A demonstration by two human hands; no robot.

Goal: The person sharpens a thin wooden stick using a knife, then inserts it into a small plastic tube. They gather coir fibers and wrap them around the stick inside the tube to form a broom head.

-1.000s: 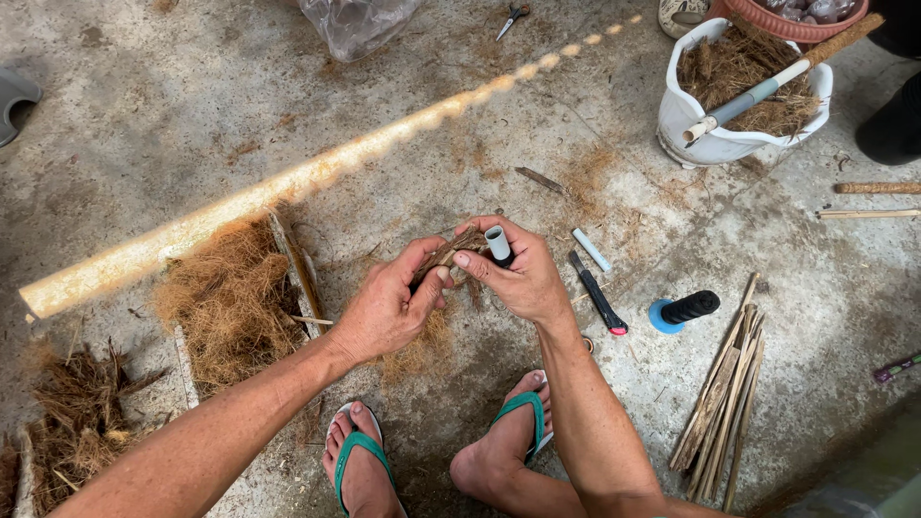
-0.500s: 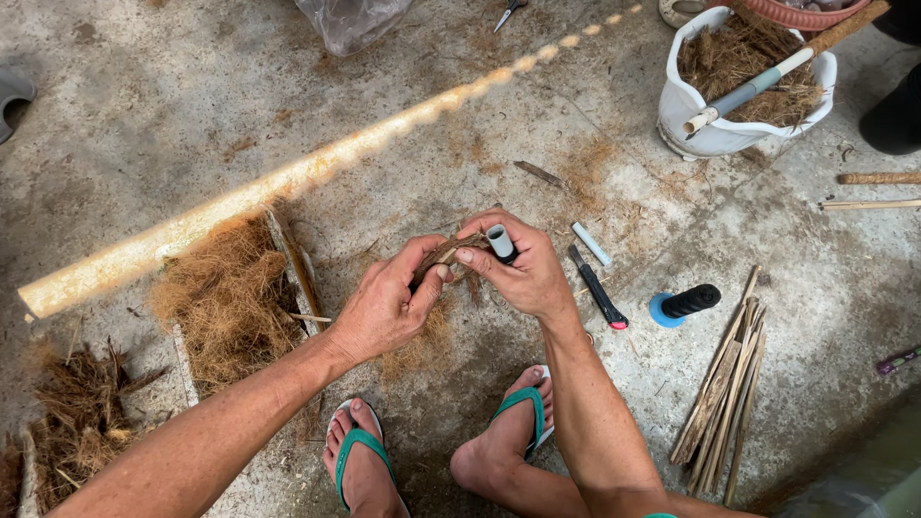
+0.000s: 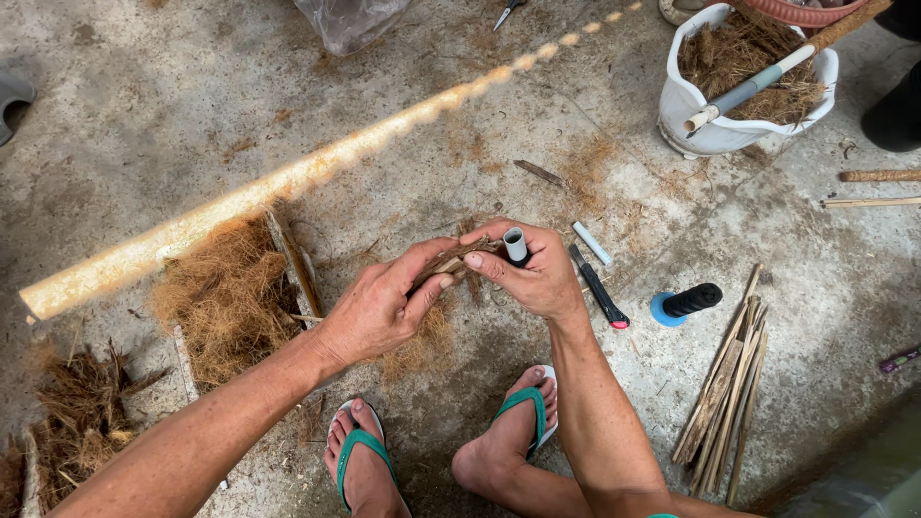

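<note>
My left hand (image 3: 376, 305) and my right hand (image 3: 533, 270) meet at the middle of the head view, over a concrete floor. Together they pinch a short brown stick wrapped in coconut fibre (image 3: 451, 259). A small grey-white tube with a black base (image 3: 516, 246) is clamped upright between my right thumb and fingers. A loose clump of fibre (image 3: 414, 347) lies under my left hand. My two feet in green flip-flops (image 3: 523, 408) rest just below.
A mound of coconut fibre (image 3: 223, 295) lies left. A black cutter knife (image 3: 599, 288), a white stick (image 3: 592, 243) and a black-and-blue handle grip (image 3: 685, 303) lie right. Split bamboo strips (image 3: 721, 393) lie lower right. A white bucket (image 3: 683, 101) of fibre stands top right.
My hands keep the same grip and place; the fingers have shifted slightly on the fibre-wrapped stick.
</note>
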